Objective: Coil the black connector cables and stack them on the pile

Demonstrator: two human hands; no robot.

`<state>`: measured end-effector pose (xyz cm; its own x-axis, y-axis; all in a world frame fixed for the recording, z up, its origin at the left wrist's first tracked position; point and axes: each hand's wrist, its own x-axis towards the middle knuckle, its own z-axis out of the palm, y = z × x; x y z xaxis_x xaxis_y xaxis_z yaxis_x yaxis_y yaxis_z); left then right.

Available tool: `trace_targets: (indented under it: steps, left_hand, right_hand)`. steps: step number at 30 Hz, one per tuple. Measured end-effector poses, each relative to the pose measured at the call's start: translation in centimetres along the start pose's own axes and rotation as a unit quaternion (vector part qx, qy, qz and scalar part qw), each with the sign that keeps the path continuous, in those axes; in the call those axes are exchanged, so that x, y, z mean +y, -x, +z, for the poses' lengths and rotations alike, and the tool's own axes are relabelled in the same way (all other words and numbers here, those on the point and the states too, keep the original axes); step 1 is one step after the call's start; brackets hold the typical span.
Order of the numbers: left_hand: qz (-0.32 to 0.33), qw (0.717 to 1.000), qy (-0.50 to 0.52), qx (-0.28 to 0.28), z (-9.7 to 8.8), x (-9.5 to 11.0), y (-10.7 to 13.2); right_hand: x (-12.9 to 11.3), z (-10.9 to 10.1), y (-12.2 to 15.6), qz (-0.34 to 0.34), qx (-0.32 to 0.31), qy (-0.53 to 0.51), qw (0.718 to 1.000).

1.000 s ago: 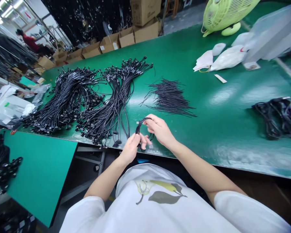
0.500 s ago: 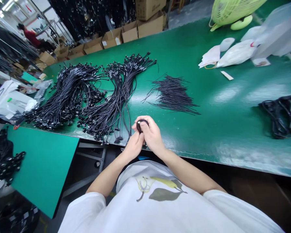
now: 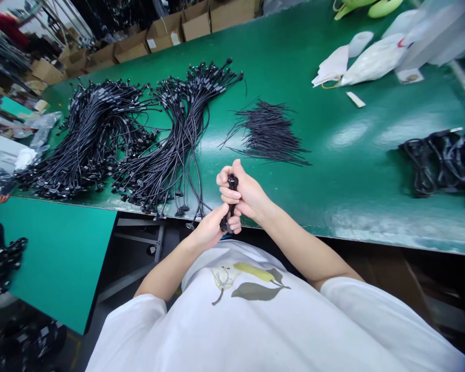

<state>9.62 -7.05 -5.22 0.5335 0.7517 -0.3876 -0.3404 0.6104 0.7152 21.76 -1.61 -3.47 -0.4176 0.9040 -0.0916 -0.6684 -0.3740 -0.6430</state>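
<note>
A black cable [image 3: 233, 182], folded into a compact bundle, is held upright in front of my body at the table's near edge. My left hand [image 3: 211, 225] is closed around its lower end. Higher up, my right hand [image 3: 243, 192] has its fingers wrapped around the bundle. Much of the cable is hidden by my fingers. Beyond my hands lies a pile of thin black twist ties [image 3: 273, 133]. Left of them, loose black cables [image 3: 182, 129] with plugs at their ends spread in a heap, and a second cable heap [image 3: 96, 134] lies farther left.
Bundled black cables [image 3: 442, 160] lie on the green table [image 3: 344, 181] at the right. White bags [image 3: 375, 59] and a small white strip [image 3: 355, 99] are at the far right. Cardboard boxes [image 3: 165, 33] line the back edge. A lower green board [image 3: 58, 253] stands at left.
The cable has gone from a rounded loop to a narrow upright bundle. My right hand has risen slightly and turned its grip. The whole view has shifted, with the table higher in the picture.
</note>
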Motion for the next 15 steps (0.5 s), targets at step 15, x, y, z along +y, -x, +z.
trace_targets:
  steps: [15]
  left_hand:
    - [0.137,0.973,0.166,0.081,0.2,2.1,-2.1]
  right_hand:
    - [1.4,-3.3,0.7,-0.211,0.011,0.374,0.903]
